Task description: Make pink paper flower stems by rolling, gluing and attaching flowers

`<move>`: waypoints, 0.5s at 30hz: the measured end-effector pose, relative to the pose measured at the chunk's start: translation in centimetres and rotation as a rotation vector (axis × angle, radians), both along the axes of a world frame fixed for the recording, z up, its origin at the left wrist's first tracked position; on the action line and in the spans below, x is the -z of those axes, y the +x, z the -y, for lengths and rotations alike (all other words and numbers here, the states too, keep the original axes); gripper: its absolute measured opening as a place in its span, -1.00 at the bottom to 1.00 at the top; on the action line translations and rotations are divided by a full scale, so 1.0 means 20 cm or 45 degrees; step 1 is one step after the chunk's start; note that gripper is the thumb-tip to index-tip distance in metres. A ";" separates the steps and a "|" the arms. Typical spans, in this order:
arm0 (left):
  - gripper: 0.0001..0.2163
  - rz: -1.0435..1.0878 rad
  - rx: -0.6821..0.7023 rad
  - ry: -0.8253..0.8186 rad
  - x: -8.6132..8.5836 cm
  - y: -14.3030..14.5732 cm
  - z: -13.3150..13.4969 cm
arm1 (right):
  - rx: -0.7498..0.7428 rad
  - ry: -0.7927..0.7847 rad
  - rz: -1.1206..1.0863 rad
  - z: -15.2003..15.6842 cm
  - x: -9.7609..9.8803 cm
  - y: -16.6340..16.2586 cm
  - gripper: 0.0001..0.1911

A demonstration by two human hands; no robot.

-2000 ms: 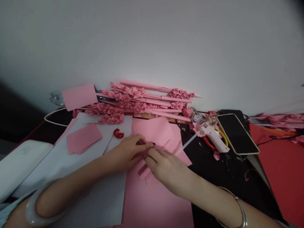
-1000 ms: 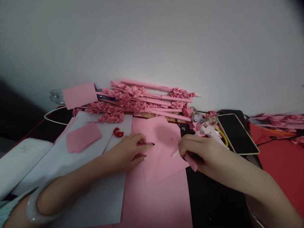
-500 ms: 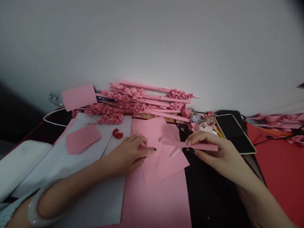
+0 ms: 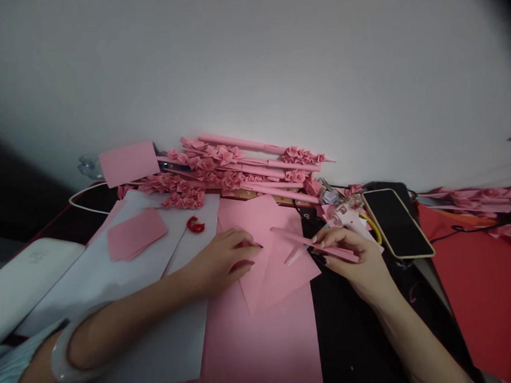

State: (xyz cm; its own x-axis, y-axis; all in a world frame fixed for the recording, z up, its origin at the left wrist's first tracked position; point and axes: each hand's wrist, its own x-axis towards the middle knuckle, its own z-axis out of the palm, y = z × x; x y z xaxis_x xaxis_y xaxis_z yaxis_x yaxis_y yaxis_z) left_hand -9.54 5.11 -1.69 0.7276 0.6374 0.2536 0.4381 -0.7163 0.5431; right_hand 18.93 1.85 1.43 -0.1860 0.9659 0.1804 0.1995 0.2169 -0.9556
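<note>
My right hand (image 4: 350,252) pinches a narrow folded pink paper strip (image 4: 293,236) between thumb and fingertips. A second thin, pale pink piece (image 4: 294,256) slants down-left from the same grip; whether it is part of the strip I cannot tell. Below it lie overlapping pink paper sheets (image 4: 279,283), some set at an angle over a larger one. At their left edge rests my left hand (image 4: 230,256), its fingers loosely curved, thumb and forefinger apart, with nothing visible between them.
Paper flowers and rolled stems (image 4: 221,165) are heaped along the wall. A glue gun (image 4: 348,216) and a phone (image 4: 397,223) lie right, by red paper (image 4: 472,273). On white sheets (image 4: 160,340) at left are small pink cards (image 4: 137,234) and a red tape dispenser (image 4: 195,225).
The pink strip has tilted, its right end now lower, as my right hand turned slightly. My left hand's fingers have shifted a little. The view has moved slightly.
</note>
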 end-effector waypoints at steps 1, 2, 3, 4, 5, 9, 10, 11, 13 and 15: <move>-0.78 0.003 -0.016 0.019 0.00 0.01 0.00 | 0.009 0.003 -0.017 0.00 0.01 0.00 -0.87; -0.80 0.010 -0.027 0.036 0.01 0.02 0.01 | 0.021 0.012 -0.034 0.00 0.02 0.00 -0.88; -0.82 0.020 -0.030 0.049 0.01 0.03 0.01 | 0.037 0.024 -0.051 0.00 0.03 0.00 -0.90; -0.83 0.034 -0.030 0.059 0.02 0.03 0.01 | 0.055 0.036 -0.067 0.00 0.04 0.00 -0.91; -0.84 0.048 -0.028 0.064 0.02 0.03 0.01 | 0.072 0.045 -0.080 0.00 0.05 0.00 -0.92; -0.87 0.102 -0.028 0.042 0.03 0.04 0.01 | 0.089 0.044 -0.103 0.01 0.06 0.00 -0.91; -0.87 0.106 -0.024 0.017 0.03 0.05 0.01 | 0.086 0.040 -0.104 0.01 0.06 0.00 -0.90; -0.88 0.101 -0.022 -0.013 0.02 0.05 0.01 | 0.083 0.033 -0.108 0.01 0.06 0.00 -0.89; -0.90 0.054 -0.029 -0.076 0.01 0.06 0.01 | 0.075 0.019 -0.134 0.02 0.05 -0.01 -0.86; -0.89 -0.032 -0.055 -0.108 0.00 0.08 0.01 | 0.062 -0.004 -0.184 0.02 0.06 -0.02 -0.83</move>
State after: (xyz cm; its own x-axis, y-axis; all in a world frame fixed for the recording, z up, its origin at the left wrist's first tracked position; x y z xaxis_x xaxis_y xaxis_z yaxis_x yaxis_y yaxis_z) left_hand -7.96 4.85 -1.66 0.7045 0.6867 0.1794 0.4819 -0.6484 0.5894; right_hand 18.43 1.36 0.32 -0.1112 0.9738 0.1985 0.0698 0.2069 -0.9759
